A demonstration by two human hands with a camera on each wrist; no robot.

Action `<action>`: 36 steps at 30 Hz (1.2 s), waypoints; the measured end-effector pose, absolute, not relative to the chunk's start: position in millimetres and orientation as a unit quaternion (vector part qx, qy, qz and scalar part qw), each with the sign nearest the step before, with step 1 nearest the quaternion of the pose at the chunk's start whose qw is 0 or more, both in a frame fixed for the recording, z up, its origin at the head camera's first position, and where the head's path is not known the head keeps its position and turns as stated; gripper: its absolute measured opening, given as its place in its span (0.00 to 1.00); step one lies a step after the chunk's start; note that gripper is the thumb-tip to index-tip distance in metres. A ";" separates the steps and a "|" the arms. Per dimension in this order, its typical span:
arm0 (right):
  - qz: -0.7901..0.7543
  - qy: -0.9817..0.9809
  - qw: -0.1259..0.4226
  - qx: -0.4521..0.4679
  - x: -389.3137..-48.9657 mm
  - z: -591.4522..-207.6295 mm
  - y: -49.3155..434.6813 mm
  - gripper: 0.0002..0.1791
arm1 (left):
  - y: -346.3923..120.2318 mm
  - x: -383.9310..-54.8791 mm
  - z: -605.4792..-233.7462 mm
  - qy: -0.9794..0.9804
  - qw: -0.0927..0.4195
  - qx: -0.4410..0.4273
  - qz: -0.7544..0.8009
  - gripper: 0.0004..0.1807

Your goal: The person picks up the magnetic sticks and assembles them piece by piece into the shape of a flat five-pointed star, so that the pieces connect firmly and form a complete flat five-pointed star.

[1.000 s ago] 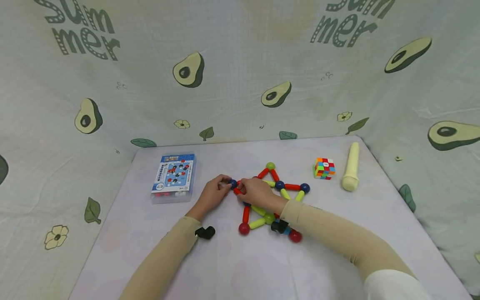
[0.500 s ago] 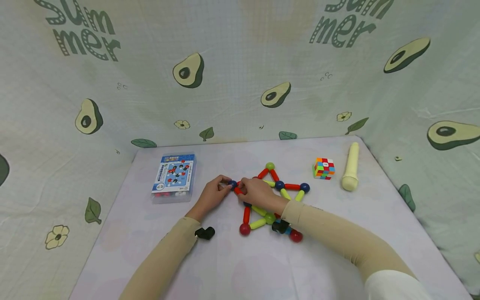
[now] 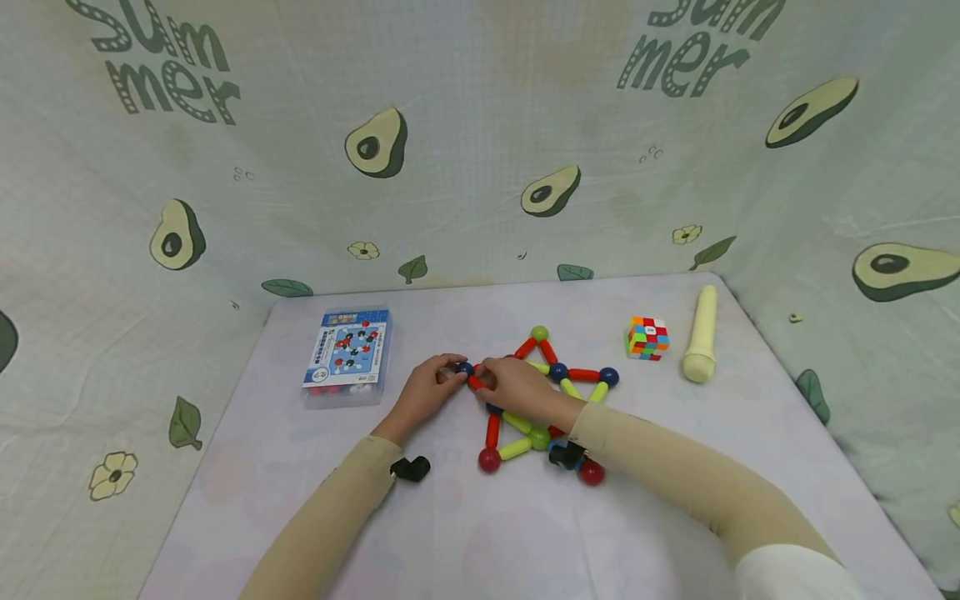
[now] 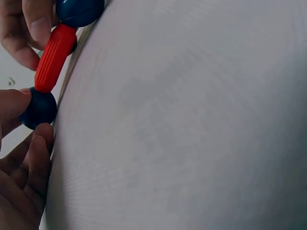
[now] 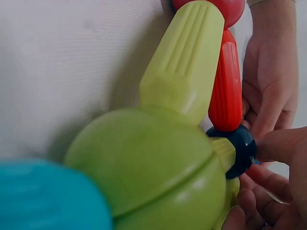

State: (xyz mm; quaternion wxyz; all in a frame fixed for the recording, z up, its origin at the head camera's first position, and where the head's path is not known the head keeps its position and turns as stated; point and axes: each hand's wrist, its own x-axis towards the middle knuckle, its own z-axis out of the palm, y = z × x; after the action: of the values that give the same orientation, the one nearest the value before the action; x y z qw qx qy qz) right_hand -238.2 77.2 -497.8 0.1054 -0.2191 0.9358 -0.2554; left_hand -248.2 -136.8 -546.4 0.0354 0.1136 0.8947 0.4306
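Note:
A flat star-like model of coloured magnetic building rods and balls lies on the table, partly hidden under my right forearm. At its left corner my left hand [image 3: 425, 395] pinches a dark blue ball [image 4: 39, 109] between thumb and fingers. A red rod [image 4: 55, 58] runs from that ball to another dark blue ball [image 4: 79, 8]. My right hand [image 3: 525, 388] lies over the model with curled fingers gripping beside that corner, at the red rods. In the right wrist view, a green ball [image 5: 144, 167] and a yellow-green rod [image 5: 184, 60] stand close to the camera.
A clear-lidded box with a molecule picture [image 3: 348, 354] lies at the back left. To the right are a colour puzzle cube [image 3: 648, 338] and a cream microphone-shaped stick [image 3: 701, 337]. A printed cloth [image 3: 465, 167] hangs behind the table. A red ball [image 3: 592, 472] marks the model's near end.
Both hands stay at the left corner of the model. The left hand's fingers shift very slightly around the blue ball; the right forearm edges a little to the right.

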 end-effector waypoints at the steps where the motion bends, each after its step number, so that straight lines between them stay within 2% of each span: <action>1: -0.262 0.934 0.107 -0.218 -237.1 -497.6 79.8 0.16 | -136.9 -247.9 -546.9 0.896 0.033 0.114 0.427 0.18; 11: -0.302 0.931 0.052 -0.201 -232.2 -487.3 131.5 0.13 | -134.5 -245.0 -542.6 0.911 0.010 0.103 0.400 0.18; 21: -0.312 0.940 0.048 -0.132 -217.3 -483.4 197.1 0.14 | -137.2 -237.4 -541.4 0.922 -0.027 0.048 0.383 0.20; 25: -0.298 0.943 0.064 -0.133 -208.2 -489.8 208.8 0.11 | -132.0 -220.0 -538.1 0.930 -0.028 0.058 0.362 0.20; 29: -0.266 0.952 0.087 -0.124 -198.8 -493.0 211.4 0.09 | -122.1 -202.3 -532.7 0.941 -0.004 0.096 0.324 0.21; 33: -0.250 0.956 0.102 -0.113 -191.7 -495.6 209.6 0.11 | -111.6 -192.3 -530.6 0.949 0.019 0.128 0.288 0.23; 36: -0.253 0.956 0.103 -0.106 -188.4 -498.7 208.2 0.13 | -105.3 -189.0 -530.2 0.950 0.016 0.132 0.281 0.22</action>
State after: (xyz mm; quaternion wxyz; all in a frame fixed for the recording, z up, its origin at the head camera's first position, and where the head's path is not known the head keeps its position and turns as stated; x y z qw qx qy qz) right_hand -188.4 208.2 -498.7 0.1031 -0.1064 0.9560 -0.2533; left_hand -189.0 -105.3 -530.2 0.0158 0.1318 0.9503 0.2815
